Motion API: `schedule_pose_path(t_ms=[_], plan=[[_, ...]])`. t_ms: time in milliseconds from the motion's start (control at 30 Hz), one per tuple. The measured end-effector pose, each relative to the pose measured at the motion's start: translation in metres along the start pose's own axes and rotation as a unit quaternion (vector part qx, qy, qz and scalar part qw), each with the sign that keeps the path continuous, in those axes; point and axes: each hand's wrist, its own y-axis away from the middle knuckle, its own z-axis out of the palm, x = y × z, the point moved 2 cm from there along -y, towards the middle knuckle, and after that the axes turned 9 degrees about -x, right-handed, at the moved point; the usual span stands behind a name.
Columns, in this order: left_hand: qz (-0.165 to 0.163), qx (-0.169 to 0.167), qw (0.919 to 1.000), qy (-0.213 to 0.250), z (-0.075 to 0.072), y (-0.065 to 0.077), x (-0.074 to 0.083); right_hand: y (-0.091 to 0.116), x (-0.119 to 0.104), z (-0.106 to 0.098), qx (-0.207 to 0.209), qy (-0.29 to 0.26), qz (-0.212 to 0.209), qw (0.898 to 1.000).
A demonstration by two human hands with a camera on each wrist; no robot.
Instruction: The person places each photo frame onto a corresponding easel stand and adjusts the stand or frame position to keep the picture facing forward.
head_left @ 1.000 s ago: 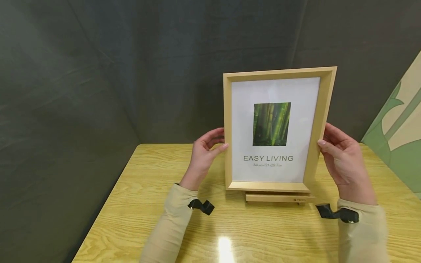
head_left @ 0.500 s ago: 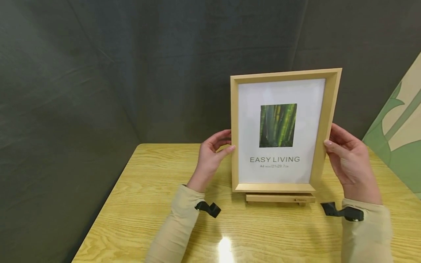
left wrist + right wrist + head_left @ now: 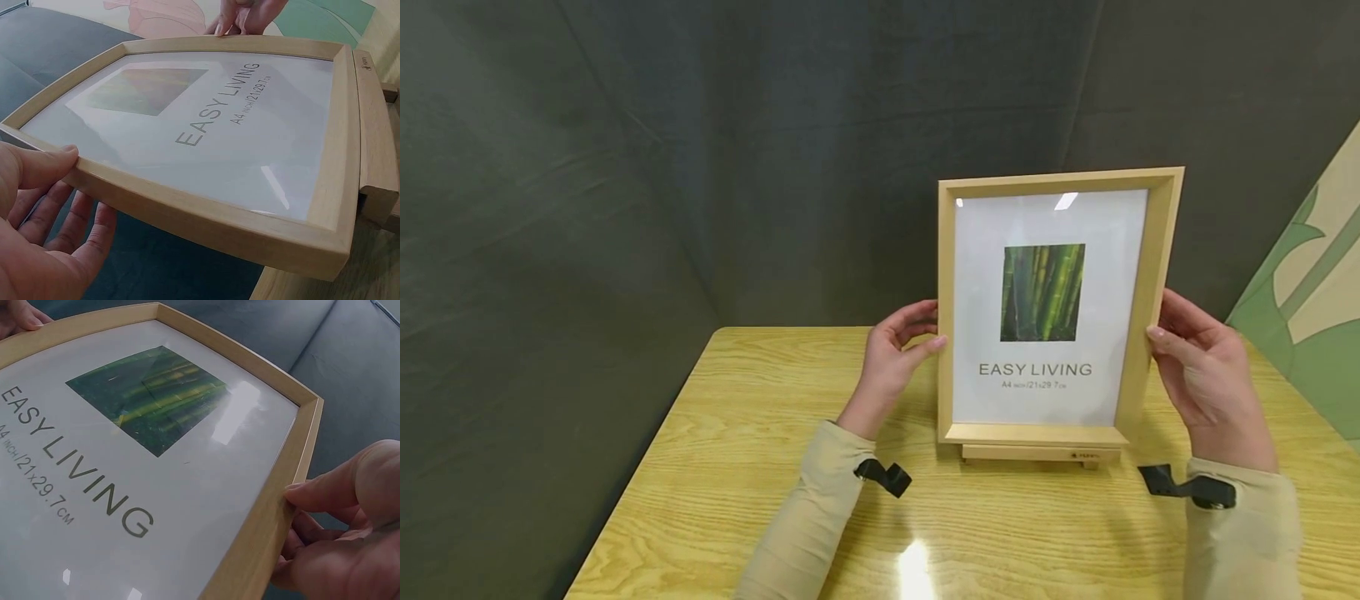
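Note:
A light wooden picture frame (image 3: 1052,435) stands upright, leaning slightly back, with a bamboo photo and the words EASY LIVING on its white insert. My left hand (image 3: 891,362) grips its left side, thumb on the front edge and fingers behind. On the opposite side my right hand (image 3: 1213,371) pinches the edge the same way, as the right wrist view shows with the thumb (image 3: 325,490) on the wood. Right below the frame's bottom edge is the ledge of a small wooden easel (image 3: 1041,453); the rest of the easel is hidden behind the frame.
The easel stands on a wood-grain table (image 3: 737,467). Dark cloth (image 3: 812,167) hangs behind and to the left. At the right is a panel with green leaf shapes (image 3: 1307,333).
Both hands have moved the picture frame to the right and slightly down. Its bottom edge is now closer to the easel ledge, which has stayed put.

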Motion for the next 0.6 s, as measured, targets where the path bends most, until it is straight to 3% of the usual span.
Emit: schedule_pose_path(t_ms=[300,533,600], plan=[[-0.007,-0.001,1.0,0.002,0.001,-0.002,-0.003,0.001,0.0,-0.002,0.006,-0.001,-0.003,1.0],[-0.015,-0.005,0.9999,-0.006,0.005,0.003,0.015,0.003,0.0,-0.003,0.006,0.002,-0.001,1.0],[-0.015,-0.006,0.9999,0.0,0.004,0.003,0.012,0.004,0.001,-0.004,0.006,0.002,0.001,1.0]])
